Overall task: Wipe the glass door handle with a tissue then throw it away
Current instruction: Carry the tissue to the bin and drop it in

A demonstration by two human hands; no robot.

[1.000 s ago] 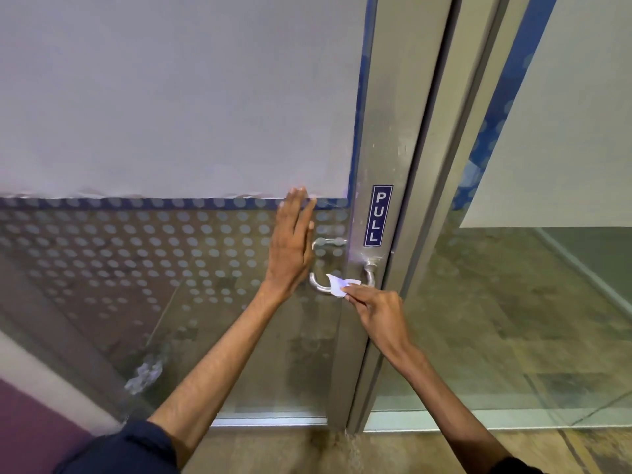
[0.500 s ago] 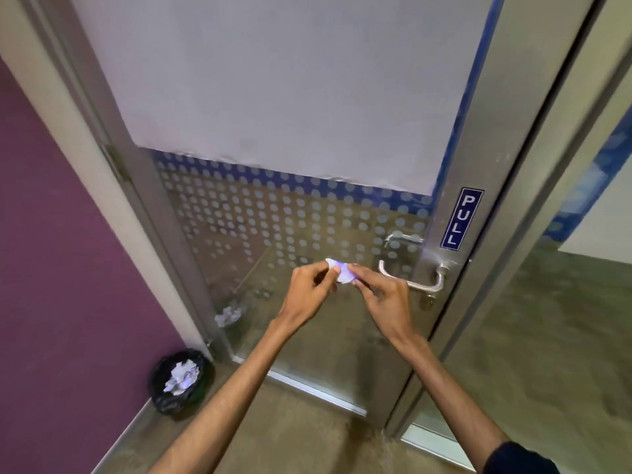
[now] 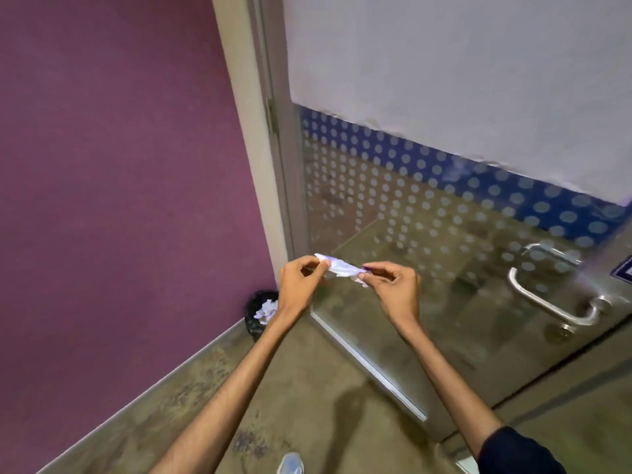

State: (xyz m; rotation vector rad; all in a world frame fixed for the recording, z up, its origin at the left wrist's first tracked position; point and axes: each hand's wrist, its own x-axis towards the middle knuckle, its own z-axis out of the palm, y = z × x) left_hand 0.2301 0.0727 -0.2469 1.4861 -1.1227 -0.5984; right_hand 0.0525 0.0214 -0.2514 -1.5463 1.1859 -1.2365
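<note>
Left hand [image 3: 297, 281] and right hand [image 3: 393, 288] are each pinching one end of a single crumpled white tissue [image 3: 342, 268]; one steel handle [image 3: 554, 295] is sitting far right.

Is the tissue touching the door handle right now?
Apart. The head view shows the tissue pinched between both hands, with clear glass separating it from the handle off to the right.

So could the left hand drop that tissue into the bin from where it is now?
Probably not yet. The left hand holds the tissue well above the bin, which sits on the floor by the wall; nothing blocks the way down.
</note>
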